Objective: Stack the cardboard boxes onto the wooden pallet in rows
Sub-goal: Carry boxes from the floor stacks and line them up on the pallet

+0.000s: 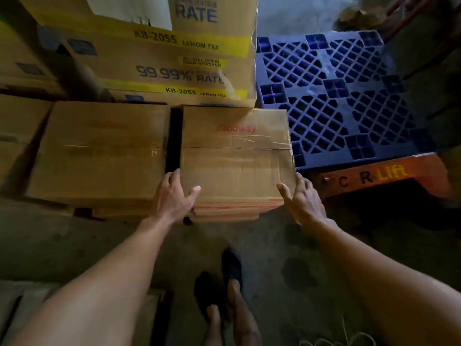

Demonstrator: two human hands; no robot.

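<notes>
A brown cardboard box (235,156) with red lettering and a taped seam sits low in front of me. My left hand (174,196) grips its near left corner, fingers down the left side and thumb on top. My right hand (303,196) holds the near right corner in the same way. A second, similar box (99,148) lies to its left with a dark gap between them. Under the boxes, only a sliver of a low wooden edge (84,212) shows.
Tall cartons with yellow bands (174,58) are stacked right behind the two boxes. A blue plastic pallet (336,96) lies to the right, with an orange pallet lifter (374,176) in front of it. More boxes (15,121) stand at far left. My feet (224,290) are on concrete floor.
</notes>
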